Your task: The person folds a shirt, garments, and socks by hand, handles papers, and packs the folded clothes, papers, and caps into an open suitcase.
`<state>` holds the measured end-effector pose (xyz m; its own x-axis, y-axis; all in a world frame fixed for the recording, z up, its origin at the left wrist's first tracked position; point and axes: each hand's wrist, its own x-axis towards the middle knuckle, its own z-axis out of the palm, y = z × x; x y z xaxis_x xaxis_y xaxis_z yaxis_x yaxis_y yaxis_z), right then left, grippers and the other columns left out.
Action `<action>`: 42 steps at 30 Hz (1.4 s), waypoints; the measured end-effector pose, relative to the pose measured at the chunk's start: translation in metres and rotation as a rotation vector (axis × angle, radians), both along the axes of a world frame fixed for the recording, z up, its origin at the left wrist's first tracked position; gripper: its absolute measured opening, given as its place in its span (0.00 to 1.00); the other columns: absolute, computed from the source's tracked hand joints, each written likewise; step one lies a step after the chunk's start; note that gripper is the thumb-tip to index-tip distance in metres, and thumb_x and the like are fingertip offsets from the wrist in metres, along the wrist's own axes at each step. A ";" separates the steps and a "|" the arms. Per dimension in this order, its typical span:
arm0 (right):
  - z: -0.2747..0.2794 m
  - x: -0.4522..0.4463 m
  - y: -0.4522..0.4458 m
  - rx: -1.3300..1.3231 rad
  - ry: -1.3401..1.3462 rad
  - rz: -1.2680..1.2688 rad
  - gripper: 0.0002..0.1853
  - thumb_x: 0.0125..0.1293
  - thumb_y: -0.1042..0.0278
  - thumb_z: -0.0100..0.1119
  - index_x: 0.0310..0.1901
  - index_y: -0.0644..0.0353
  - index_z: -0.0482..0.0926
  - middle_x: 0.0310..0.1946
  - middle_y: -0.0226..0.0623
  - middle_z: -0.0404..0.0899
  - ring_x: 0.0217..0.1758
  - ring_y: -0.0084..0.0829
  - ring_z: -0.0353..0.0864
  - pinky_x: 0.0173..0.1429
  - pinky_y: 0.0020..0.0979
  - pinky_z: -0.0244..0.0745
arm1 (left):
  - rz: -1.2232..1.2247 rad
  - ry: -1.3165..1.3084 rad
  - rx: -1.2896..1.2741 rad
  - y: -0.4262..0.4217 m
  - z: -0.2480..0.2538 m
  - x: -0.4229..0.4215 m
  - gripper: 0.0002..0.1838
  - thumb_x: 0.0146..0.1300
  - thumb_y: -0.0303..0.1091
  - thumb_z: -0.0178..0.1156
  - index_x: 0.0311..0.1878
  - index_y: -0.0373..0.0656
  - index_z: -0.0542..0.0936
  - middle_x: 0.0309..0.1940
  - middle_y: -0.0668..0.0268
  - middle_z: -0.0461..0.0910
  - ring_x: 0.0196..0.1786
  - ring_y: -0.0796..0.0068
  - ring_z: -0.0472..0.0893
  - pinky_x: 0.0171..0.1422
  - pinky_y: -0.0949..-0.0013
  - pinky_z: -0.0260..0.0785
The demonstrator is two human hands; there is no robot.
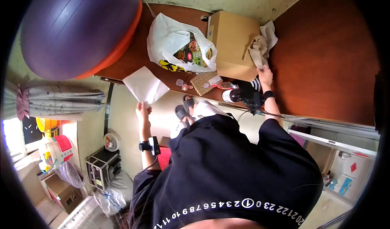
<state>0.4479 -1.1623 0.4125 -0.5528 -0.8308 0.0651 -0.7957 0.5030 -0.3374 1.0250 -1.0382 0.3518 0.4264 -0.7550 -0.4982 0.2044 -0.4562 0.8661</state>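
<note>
My left hand [143,112] is closed on the lower corner of a white square sheet [146,84], which it holds up in front of the table's edge. The sheet looks thin and flat, like paper. At the right, my right hand [265,77] has its fingers closed on a crumpled beige cloth [257,52]. This cloth hangs against the right side of a cardboard box [232,40], and a paler crumpled piece [269,34] shows behind it. Below that hand a dark bottle with a white label [230,95] is near the table's front edge.
On the brown table [174,10] sits a white plastic bag [162,38] with food packets inside. A spotted tan piece [202,82] and small items lie near the edge. A big purple tub [81,26] stands at the left. A black case [103,169] is on the floor.
</note>
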 end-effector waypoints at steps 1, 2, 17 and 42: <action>0.010 0.005 0.001 0.018 0.029 -0.013 0.20 0.55 0.55 0.64 0.48 0.52 0.77 0.36 0.44 0.83 0.43 0.45 0.83 0.45 0.45 0.76 | -0.005 -0.010 0.035 -0.006 -0.003 -0.001 0.12 0.72 0.38 0.46 0.40 0.40 0.74 0.20 0.67 0.74 0.19 0.81 0.71 0.25 0.76 0.63; 0.020 0.011 0.001 0.030 0.056 -0.019 0.18 0.56 0.56 0.64 0.47 0.54 0.77 0.35 0.45 0.83 0.41 0.44 0.83 0.44 0.43 0.76 | -0.020 -0.022 0.049 -0.011 -0.005 0.000 0.12 0.71 0.38 0.46 0.40 0.40 0.74 0.20 0.67 0.75 0.20 0.80 0.72 0.25 0.76 0.64; 0.165 0.067 -0.034 -0.880 -0.573 0.066 0.08 0.63 0.68 0.64 0.34 0.60 0.75 0.23 0.20 0.70 0.24 0.12 0.62 0.29 0.16 0.57 | -0.134 -0.093 0.284 -0.108 -0.050 0.058 0.16 0.70 0.40 0.47 0.53 0.40 0.71 0.28 0.65 0.77 0.25 0.77 0.77 0.27 0.76 0.67; 0.271 0.306 0.239 -0.820 -0.585 -0.670 0.14 0.64 0.73 0.47 0.49 0.66 0.76 0.42 0.31 0.79 0.48 0.23 0.74 0.54 0.23 0.67 | -2.192 0.279 -0.659 -0.120 0.176 -0.132 0.39 0.56 0.36 0.68 0.67 0.36 0.60 0.54 0.52 0.74 0.54 0.66 0.76 0.59 0.65 0.68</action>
<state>0.7534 -0.9236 0.6839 -0.9797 -0.1975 0.0348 -0.0799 0.2250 -0.9711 0.8930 -1.1584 0.5281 -0.9874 0.1524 0.0429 0.0668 0.1558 0.9855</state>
